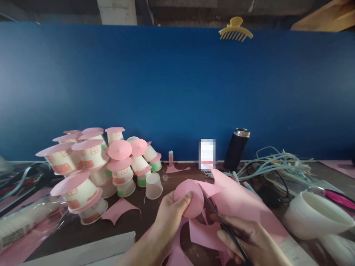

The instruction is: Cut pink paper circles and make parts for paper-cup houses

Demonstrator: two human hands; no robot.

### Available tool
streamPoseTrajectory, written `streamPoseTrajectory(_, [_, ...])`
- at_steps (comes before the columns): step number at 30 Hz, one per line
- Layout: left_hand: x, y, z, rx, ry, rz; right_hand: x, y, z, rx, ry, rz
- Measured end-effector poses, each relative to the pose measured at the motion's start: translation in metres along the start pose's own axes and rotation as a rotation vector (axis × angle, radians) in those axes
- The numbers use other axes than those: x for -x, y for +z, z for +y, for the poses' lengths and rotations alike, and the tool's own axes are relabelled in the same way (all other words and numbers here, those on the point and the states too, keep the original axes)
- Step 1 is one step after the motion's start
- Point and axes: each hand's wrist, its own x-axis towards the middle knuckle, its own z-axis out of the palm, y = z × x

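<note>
My left hand (172, 210) pinches a round pink paper disc (191, 197), thumb on top, just above the table. My right hand (244, 238) is closed around black scissors (219, 218), whose blades point up and left toward the right edge of the disc. Under both hands lies a large pink paper sheet (235, 199) with curved cut-outs and scraps (120, 208) around it.
A pile of paper-cup houses with pink cone roofs (91, 166) stands at the left, with a plain cup (154, 186) beside it. A glue stick (171, 157), black flask (236, 149), tangled cables (274, 164) and white bowl (316, 216) lie behind and right. A blue partition (177, 92) backs the table.
</note>
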Motion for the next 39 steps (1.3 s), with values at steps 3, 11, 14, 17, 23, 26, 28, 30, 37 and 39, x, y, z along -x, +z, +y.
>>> streamPoseTrajectory(3, [0.001,0.002,0.002,-0.004,0.014,0.014,0.000,0.000,0.000,0.005,0.003,0.006])
streamPoseTrajectory(11, [0.000,0.000,0.003,-0.002,0.015,0.020,-0.003,0.000,0.001,0.010,-0.004,-0.004])
streamPoseTrajectory(14, [0.000,0.000,0.004,-0.027,0.021,0.035,-0.002,0.000,0.001,0.007,0.005,-0.002])
streamPoseTrajectory(17, [0.001,0.001,0.006,-0.017,0.018,0.032,-0.001,0.000,0.000,-0.002,0.020,0.001])
streamPoseTrajectory(23, [0.005,0.005,0.014,-0.060,0.029,0.069,-0.002,-0.001,0.000,0.000,0.049,0.004])
streamPoseTrajectory(26, [0.006,0.006,0.018,-0.064,0.020,0.089,-0.002,-0.001,0.002,-0.015,0.035,0.011])
streamPoseTrajectory(28, [0.006,0.006,0.018,-0.075,0.010,0.094,-0.002,-0.001,0.003,-0.010,0.039,0.016])
streamPoseTrajectory(30, [0.006,0.004,0.015,-0.087,-0.003,0.106,-0.002,-0.001,0.003,-0.003,0.046,0.025])
streamPoseTrajectory(37, [0.005,0.002,0.015,-0.115,0.004,0.179,-0.001,0.001,0.000,-0.009,0.046,0.032])
streamPoseTrajectory(39, [0.004,0.002,0.014,-0.126,0.016,0.208,-0.001,0.001,0.001,-0.019,0.040,0.017])
